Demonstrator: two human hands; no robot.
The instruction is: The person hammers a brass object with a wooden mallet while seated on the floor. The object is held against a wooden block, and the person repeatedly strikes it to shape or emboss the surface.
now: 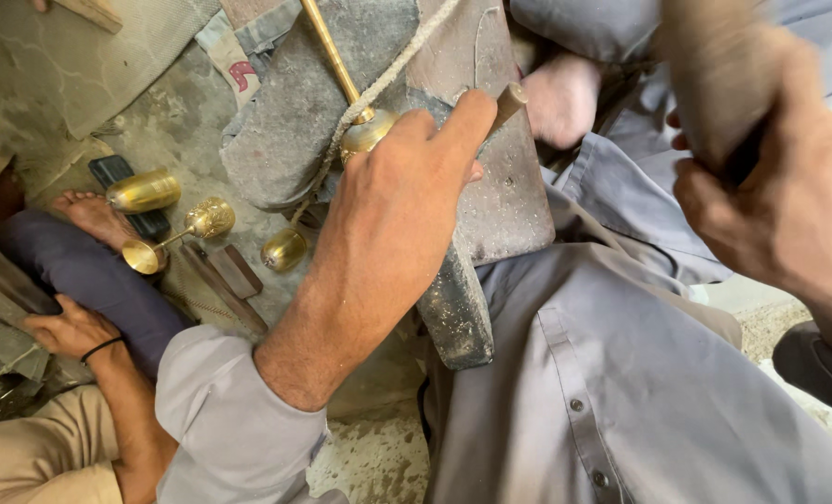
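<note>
- Head view: the left hand [393, 201] is sitting in the middle of the frame, fingers curled around a thin tool [507, 101] and pressing its tip toward a shiny brass piece [365, 133].
- The brass piece is lying on a big grey stone [477, 196] just above the hand, likely so it is not rolling about.
- A rope [379, 89] is running over the brass piece, maybe helping hold it down.
- The right hand [789, 201] is hanging at the upper right, fingers clenched on a blurry handle [715, 79], raised above the stone.
- More brass cups [169, 219] are lying on the floor at the left, near another person's hand [66, 327], which is resting loose on a leg.
</note>
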